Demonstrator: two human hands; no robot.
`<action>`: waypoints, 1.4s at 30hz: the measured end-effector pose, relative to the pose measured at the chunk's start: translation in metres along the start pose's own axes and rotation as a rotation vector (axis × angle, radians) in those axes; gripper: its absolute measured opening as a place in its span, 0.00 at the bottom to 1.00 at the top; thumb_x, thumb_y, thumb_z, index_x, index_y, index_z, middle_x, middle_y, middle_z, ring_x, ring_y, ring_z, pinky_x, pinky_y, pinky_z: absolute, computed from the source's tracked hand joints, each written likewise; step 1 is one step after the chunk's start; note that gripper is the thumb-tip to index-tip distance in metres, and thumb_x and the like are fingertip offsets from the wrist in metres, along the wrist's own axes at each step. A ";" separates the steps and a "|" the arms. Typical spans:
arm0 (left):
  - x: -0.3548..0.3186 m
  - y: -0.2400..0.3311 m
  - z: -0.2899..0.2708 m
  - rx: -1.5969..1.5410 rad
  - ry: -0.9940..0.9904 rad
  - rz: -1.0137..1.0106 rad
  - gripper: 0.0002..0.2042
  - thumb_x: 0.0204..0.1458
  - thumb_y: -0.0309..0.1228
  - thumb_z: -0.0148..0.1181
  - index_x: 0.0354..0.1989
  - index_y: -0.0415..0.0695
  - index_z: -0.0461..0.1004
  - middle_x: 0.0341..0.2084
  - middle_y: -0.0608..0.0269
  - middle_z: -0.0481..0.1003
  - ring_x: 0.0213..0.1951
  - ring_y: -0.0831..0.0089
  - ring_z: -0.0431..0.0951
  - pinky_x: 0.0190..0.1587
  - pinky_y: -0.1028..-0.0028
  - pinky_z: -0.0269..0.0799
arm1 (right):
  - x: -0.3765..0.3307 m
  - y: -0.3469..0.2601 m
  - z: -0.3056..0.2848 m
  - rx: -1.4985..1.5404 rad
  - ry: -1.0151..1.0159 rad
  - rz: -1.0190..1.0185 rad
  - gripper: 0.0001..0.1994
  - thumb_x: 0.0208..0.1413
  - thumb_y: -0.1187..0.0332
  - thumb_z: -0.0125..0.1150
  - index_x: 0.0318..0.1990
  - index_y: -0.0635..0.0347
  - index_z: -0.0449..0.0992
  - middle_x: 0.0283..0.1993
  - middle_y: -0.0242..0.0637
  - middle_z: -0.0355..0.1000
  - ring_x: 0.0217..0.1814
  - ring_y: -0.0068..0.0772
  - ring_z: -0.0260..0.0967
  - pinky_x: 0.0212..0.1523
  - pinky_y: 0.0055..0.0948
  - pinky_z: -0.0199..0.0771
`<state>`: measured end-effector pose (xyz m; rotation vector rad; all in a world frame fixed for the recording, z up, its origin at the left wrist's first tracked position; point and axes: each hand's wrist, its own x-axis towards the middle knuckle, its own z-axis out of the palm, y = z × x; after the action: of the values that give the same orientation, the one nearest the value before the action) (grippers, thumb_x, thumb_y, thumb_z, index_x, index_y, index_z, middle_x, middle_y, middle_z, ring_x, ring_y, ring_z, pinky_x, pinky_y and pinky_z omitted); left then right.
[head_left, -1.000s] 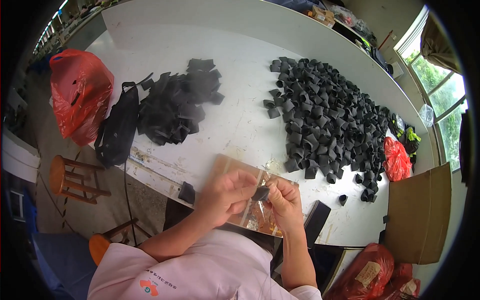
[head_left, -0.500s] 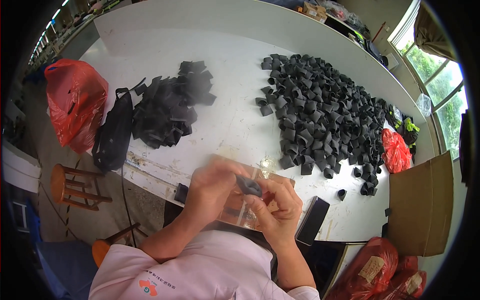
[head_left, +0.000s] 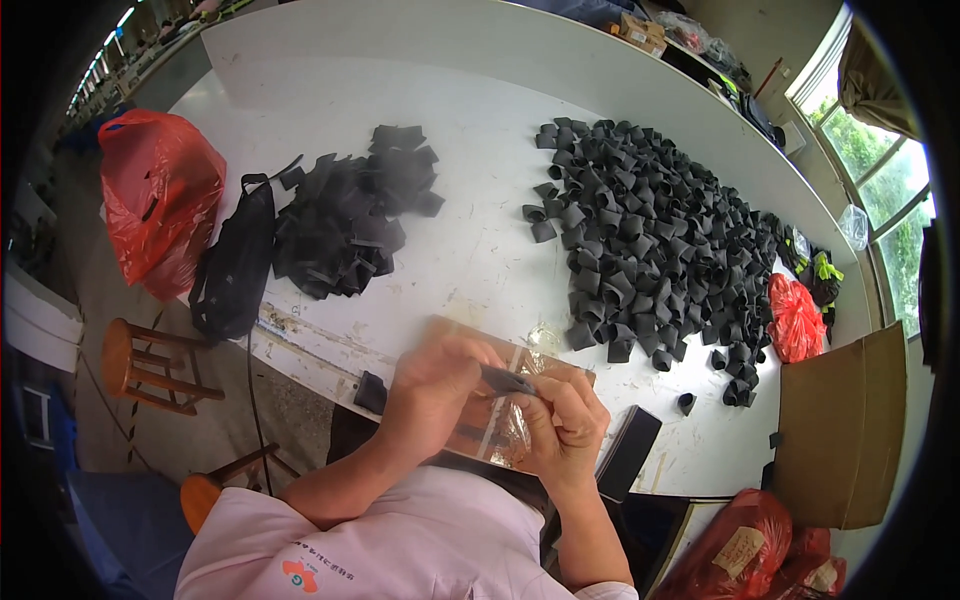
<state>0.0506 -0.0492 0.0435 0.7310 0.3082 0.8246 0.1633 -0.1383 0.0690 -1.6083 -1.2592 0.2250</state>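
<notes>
A small dark grey fabric piece (head_left: 507, 381) is pinched between my two hands above the near edge of the table. My left hand (head_left: 432, 388) grips its left end with fingers bent. Thumb and forefinger of my right hand (head_left: 565, 418) close on its right end. The piece looks flattened and narrow from here, partly covered by my fingers. Beneath the hands lies a brown board (head_left: 470, 338) with strips of shiny clear tape. Flat dark pieces form a pile (head_left: 335, 235) on the left. On the right spreads a large heap of curled dark pieces (head_left: 640, 240).
A black bag (head_left: 235, 265) and a red plastic bag (head_left: 160, 200) are at the table's left edge. Beside my right hand lies a dark rectangular box (head_left: 630, 452). Farther right stand a cardboard box (head_left: 840, 430) and red bags (head_left: 735, 550). A wooden stool (head_left: 118, 358) is at left.
The fabric piece has gone from a rounded, open-looking shape to a flatter one between my fingers. My hands stay close together, and the whole view has shifted slightly.
</notes>
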 end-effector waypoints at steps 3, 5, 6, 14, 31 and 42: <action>0.000 -0.001 -0.001 -0.062 0.001 0.014 0.02 0.51 0.23 0.51 0.31 0.40 0.70 0.30 0.57 0.72 0.36 0.71 0.70 0.45 0.73 0.63 | 0.006 -0.006 -0.004 -0.074 -0.010 -0.069 0.06 0.40 0.78 0.60 0.30 0.64 0.73 0.23 0.36 0.66 0.22 0.31 0.62 0.21 0.25 0.62; 0.000 0.000 -0.004 -0.007 0.015 0.034 0.02 0.51 0.23 0.51 0.31 0.40 0.70 0.30 0.58 0.72 0.37 0.72 0.70 0.45 0.73 0.63 | 0.009 0.003 -0.002 -0.103 -0.014 -0.149 0.07 0.39 0.79 0.60 0.29 0.64 0.73 0.23 0.36 0.66 0.22 0.32 0.62 0.21 0.26 0.61; -0.002 0.000 -0.004 0.071 0.004 0.031 0.02 0.51 0.23 0.51 0.31 0.40 0.70 0.31 0.58 0.72 0.37 0.72 0.70 0.45 0.73 0.63 | 0.007 0.008 -0.002 -0.142 -0.018 -0.229 0.07 0.38 0.80 0.59 0.29 0.64 0.73 0.23 0.36 0.65 0.22 0.34 0.62 0.21 0.27 0.61; 0.005 0.018 0.017 0.801 -0.183 0.228 0.07 0.43 0.23 0.59 0.32 0.39 0.73 0.27 0.61 0.73 0.31 0.73 0.70 0.37 0.77 0.65 | -0.003 0.018 0.000 -0.186 0.018 -0.282 0.07 0.39 0.79 0.59 0.30 0.64 0.72 0.24 0.37 0.64 0.23 0.36 0.62 0.21 0.29 0.61; 0.012 0.005 -0.002 0.858 -0.224 0.461 0.04 0.44 0.25 0.61 0.27 0.38 0.74 0.21 0.61 0.71 0.25 0.74 0.69 0.27 0.79 0.64 | 0.006 0.006 0.000 -0.222 -0.048 -0.240 0.07 0.43 0.78 0.59 0.32 0.61 0.70 0.22 0.36 0.64 0.22 0.35 0.62 0.21 0.29 0.62; -0.001 0.001 -0.012 1.030 -0.170 0.149 0.05 0.49 0.26 0.56 0.27 0.37 0.70 0.17 0.63 0.72 0.18 0.77 0.72 0.23 0.79 0.67 | 0.000 0.018 0.010 -0.244 0.081 -0.320 0.09 0.35 0.80 0.59 0.28 0.61 0.71 0.21 0.36 0.62 0.20 0.34 0.59 0.18 0.29 0.57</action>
<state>0.0434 -0.0441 0.0360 1.7925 0.5350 0.7063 0.1671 -0.1309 0.0505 -1.5723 -1.5015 -0.1990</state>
